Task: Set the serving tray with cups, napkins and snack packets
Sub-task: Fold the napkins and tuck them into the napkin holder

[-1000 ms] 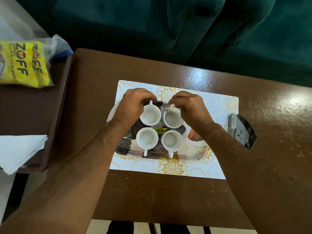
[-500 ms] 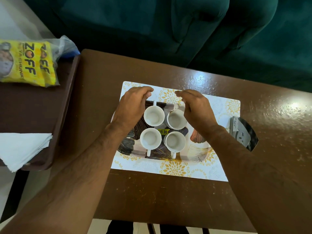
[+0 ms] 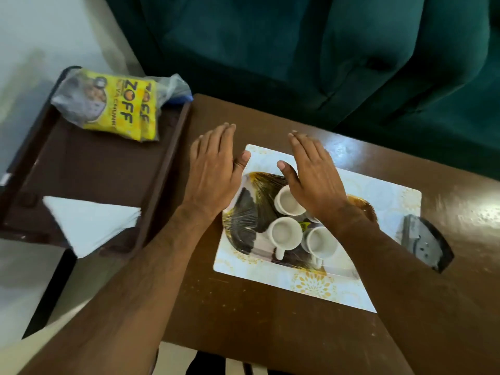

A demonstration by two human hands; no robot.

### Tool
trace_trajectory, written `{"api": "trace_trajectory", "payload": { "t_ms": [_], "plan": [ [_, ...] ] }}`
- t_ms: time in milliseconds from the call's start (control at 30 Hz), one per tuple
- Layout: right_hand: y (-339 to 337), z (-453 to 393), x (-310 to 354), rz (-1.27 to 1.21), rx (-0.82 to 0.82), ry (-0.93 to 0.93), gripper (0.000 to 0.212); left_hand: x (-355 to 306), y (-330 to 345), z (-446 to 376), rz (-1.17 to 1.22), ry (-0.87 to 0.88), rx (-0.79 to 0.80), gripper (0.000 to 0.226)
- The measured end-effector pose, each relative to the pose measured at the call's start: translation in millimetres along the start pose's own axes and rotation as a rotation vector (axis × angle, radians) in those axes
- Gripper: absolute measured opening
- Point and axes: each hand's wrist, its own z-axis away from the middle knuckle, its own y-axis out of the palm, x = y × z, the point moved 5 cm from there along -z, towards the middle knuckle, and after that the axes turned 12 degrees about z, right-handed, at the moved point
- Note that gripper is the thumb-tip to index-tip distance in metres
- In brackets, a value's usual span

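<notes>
We see both hands held flat above the desk (image 3: 243, 307) in the middle of the frame, fingers straight and close together, holding nothing. Our left hand (image 3: 213, 169) hangs over the bare desk just left of the mat (image 3: 389, 196); our right hand (image 3: 313, 177) hangs over the upper part of the patterned tray (image 3: 249, 212), hiding part of it. The tray lies on the mat, right of centre. On it stand white cups: one (image 3: 288, 203) just below the right thumb, one (image 3: 285, 234) lower left, one (image 3: 320, 243) lower right, and a fourth mostly hidden under the right wrist. At left, a brown tray (image 3: 89, 169) holds yellow snack packets (image 3: 121, 109) at its upper end and white napkins (image 3: 89, 223) at its lower end. A dark grey object (image 3: 424, 243) lies at the mat's right edge. A green sofa (image 3: 324, 50) fills the top of the frame.
</notes>
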Motion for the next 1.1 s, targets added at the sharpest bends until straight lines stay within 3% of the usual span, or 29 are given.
{"api": "trace_trajectory", "payload": {
  "t_ms": [600,833,1100],
  "plan": [
    [21.2,-32.0,264.3,-0.063,0.069,-0.372,0.062,181.8,-123.2,110.6,-0.068,-0.292,-0.12,0.068],
    [43.0,-25.5,329.1,-0.068,0.143,-0.481,0.061,230.6,-122.3,163.3,0.005,-0.437,-0.121,0.068],
    [71.1,-23.5,372.2,-0.071,0.308,-0.505,0.059,256.4,-106.3,200.5,-0.008,-0.455,-0.016,0.066]
  ]
}}
